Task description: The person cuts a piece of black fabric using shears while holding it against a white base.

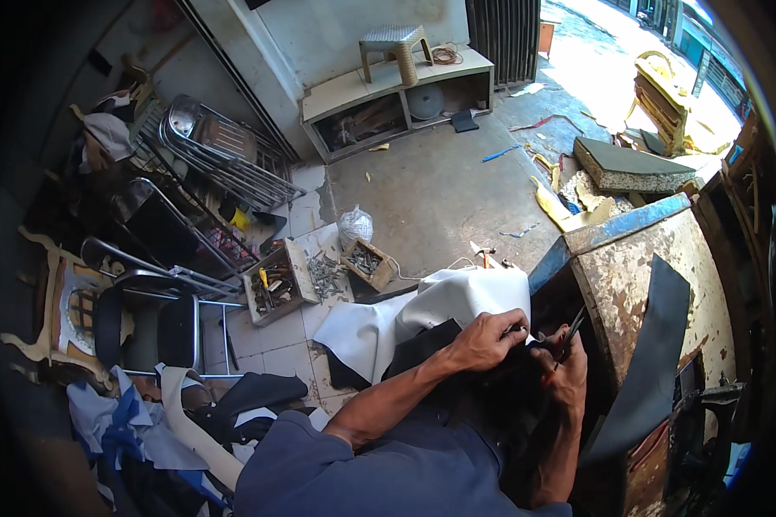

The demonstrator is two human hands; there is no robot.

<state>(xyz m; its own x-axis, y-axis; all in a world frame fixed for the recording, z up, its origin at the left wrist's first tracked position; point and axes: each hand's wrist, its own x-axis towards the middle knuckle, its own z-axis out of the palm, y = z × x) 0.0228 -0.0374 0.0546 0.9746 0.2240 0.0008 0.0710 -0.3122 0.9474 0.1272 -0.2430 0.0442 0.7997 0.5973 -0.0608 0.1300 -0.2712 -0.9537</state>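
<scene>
My left hand (488, 339) is closed in a pinch beside the white sheet material (466, 297); whatever is between its fingertips is too small to make out. Just to its right, my right hand (567, 376) is wrapped round a slim dark metal tool (575, 322) with a red part low in the palm. The tool's thin end points up and away from me. The white sheet drapes over something in front of me, with a piece of black sheet material (424, 346) beneath my left forearm. Deep shadow hides what lies between and below my hands.
A worn wooden bench (616, 271) with a blue edge stands at right, a black sheet strip (651, 345) across it. Left are a wooden toolbox (280, 284), a small box of metal pieces (369, 263), folded chairs (224, 151) and fabric scraps (138, 422). A foam block (634, 165) lies beyond the bench.
</scene>
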